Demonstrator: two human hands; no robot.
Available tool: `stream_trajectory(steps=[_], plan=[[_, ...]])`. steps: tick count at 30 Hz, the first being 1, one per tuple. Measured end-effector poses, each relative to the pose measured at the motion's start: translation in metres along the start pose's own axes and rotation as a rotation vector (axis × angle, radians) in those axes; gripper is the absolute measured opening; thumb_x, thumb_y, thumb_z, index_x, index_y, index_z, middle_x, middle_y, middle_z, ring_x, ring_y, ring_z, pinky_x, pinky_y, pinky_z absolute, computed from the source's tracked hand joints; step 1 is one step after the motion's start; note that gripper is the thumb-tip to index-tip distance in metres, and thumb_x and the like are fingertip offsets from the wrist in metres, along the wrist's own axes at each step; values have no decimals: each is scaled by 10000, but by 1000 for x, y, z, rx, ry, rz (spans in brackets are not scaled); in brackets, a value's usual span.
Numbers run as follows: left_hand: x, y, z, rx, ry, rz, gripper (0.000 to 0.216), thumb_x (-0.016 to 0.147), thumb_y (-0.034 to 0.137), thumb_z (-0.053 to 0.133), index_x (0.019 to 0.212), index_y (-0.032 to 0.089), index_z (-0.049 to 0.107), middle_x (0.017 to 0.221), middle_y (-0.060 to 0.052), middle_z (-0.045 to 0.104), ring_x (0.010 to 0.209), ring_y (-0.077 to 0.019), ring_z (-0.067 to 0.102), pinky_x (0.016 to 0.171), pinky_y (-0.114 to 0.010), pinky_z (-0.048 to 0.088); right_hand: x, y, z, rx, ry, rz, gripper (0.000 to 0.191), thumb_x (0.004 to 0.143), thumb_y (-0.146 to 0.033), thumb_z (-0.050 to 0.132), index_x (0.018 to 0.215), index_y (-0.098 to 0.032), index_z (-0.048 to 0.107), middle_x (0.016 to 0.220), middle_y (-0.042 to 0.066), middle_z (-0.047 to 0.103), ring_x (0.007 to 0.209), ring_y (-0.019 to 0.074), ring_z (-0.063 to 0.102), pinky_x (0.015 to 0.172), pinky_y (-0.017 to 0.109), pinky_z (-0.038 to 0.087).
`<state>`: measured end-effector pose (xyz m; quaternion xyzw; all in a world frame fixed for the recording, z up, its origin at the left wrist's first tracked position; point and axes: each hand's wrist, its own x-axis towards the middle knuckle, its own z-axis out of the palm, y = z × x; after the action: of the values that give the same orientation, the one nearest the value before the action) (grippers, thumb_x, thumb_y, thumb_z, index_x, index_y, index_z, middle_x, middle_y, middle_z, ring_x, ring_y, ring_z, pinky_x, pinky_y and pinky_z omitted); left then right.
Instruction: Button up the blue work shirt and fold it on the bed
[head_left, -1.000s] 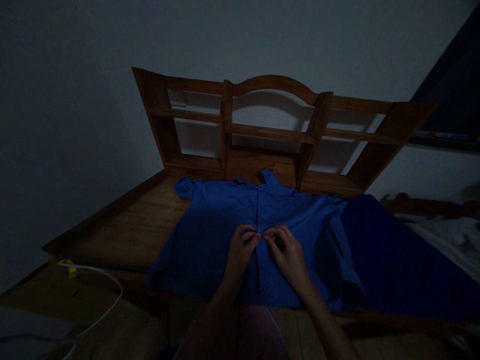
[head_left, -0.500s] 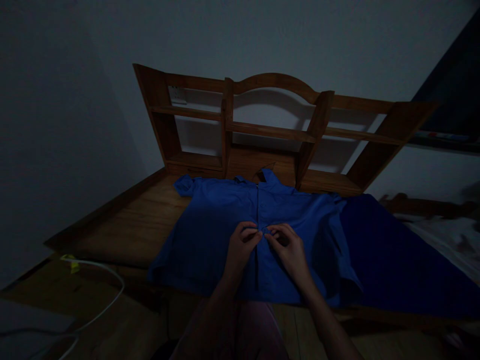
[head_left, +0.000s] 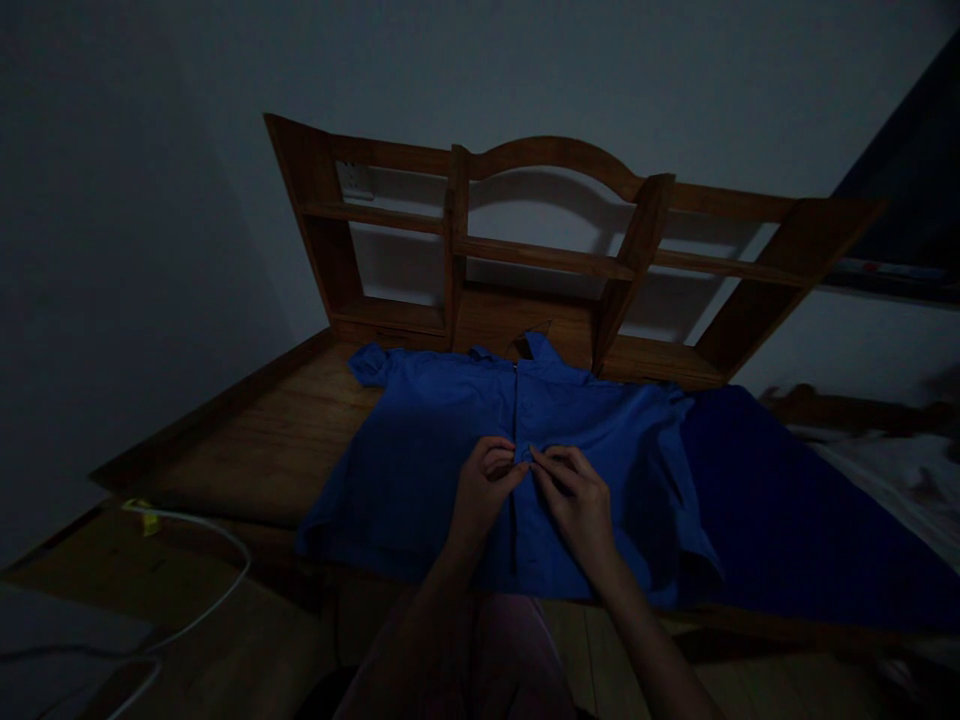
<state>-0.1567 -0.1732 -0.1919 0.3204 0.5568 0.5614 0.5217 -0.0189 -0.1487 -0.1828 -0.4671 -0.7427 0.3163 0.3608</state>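
Blue shirt (head_left: 427,450) spread front-up on wooden desk (head_left: 292,435), collar at far side toward shelf unit (head_left: 551,258), hem at near edge. My left hand (head_left: 480,495): thumb and fingers pinching front placket, mid-shirt. My right hand (head_left: 583,500): thumb and forefinger pinching same placket just to right; fingertips of both nearly meeting. Button under fingertips: cannot tell clearly, too dark. Dark blue cloth (head_left: 780,510) at right, beside shirt. White cable (head_left: 241,565) at near left.
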Motion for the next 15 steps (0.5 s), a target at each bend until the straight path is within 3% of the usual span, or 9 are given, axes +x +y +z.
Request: stream_trajectory(steps=[4,9,15], plan=[[1,1,0,17,25,8,244,699,254,653,905,190,539,774,6,650,779,-132,633,731,-221,474,-3,1,1,-46,-23,-14,306,879,-212,479,1148,-282,606,990,46,543,806,129,559,762,281,484],[4,3,0,144,193,36,193,753,355,602,816,173,595,740,3,629,698,-122,592,620,-195,441,-1,-3,4,-8,-64,-57,341,882,-210,463,1203,-264,567,1013,59,540,866,140,558,794,291,482],[-4,14,0,60,34,-7,288,804,368,554,1018,178,578,873,-32,649,845,-153,603,743,-233,462,-3,-27,-15,-32,12,-80,363,895,-164,408,1208,-270,557,1012,56,568,963,160,552,853,312,465]])
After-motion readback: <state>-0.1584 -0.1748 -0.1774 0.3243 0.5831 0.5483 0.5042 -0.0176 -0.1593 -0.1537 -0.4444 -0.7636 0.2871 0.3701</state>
